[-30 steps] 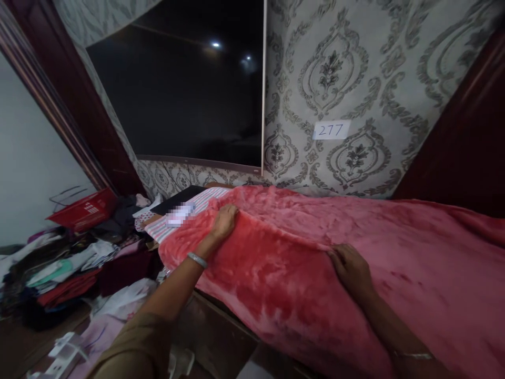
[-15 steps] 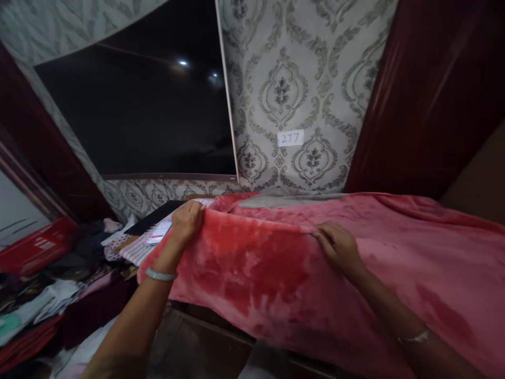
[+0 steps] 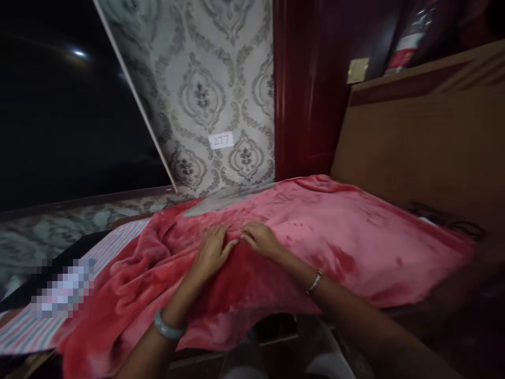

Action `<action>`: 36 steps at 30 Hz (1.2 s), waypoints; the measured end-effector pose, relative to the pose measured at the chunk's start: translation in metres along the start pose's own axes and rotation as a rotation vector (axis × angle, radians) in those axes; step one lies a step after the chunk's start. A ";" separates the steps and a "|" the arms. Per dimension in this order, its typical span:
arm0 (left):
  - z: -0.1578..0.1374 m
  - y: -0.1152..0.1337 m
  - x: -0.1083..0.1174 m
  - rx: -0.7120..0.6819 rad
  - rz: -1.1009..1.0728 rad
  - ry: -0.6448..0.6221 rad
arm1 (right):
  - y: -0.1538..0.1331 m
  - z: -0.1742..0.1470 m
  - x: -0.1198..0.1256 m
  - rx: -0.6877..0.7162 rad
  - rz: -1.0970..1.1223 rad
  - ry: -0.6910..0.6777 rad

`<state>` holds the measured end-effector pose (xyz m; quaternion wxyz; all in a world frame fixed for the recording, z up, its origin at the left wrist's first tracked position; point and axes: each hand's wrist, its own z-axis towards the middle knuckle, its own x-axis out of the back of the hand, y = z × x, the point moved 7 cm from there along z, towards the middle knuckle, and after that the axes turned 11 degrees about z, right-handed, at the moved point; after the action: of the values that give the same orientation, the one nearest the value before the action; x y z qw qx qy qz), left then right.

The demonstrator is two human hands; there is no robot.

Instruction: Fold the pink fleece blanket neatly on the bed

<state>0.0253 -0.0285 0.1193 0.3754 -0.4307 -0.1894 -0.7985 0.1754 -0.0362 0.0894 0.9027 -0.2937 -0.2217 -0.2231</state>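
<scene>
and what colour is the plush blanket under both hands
The plush blanket is pink with deeper red areas, best seen in the head view.

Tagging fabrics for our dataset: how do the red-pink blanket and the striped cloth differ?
- Pattern: the red-pink blanket is mottled; the striped cloth has pink, grey and white stripes.
- State: the blanket is bunched into folds at its left part; the striped cloth's visible part lies mostly flat.
- Contact: left hand and right hand are on the blanket; neither touches the striped cloth.
Shared: both are fabric with some pink.
</scene>
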 end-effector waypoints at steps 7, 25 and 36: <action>-0.003 0.008 -0.029 0.022 -0.069 -0.062 | 0.037 -0.038 0.051 -0.071 -0.034 -0.060; -0.009 0.000 0.017 -0.130 0.064 0.183 | 0.174 -0.132 0.198 -0.468 -0.254 -0.144; 0.001 -0.024 0.040 -0.062 0.142 0.206 | 0.172 -0.141 0.181 -0.446 -0.038 -0.281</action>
<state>-0.0059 -0.0296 0.1534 0.4349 -0.3702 -0.0939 -0.8155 0.4502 -0.0486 0.0088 0.7717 -0.5092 -0.2956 -0.2404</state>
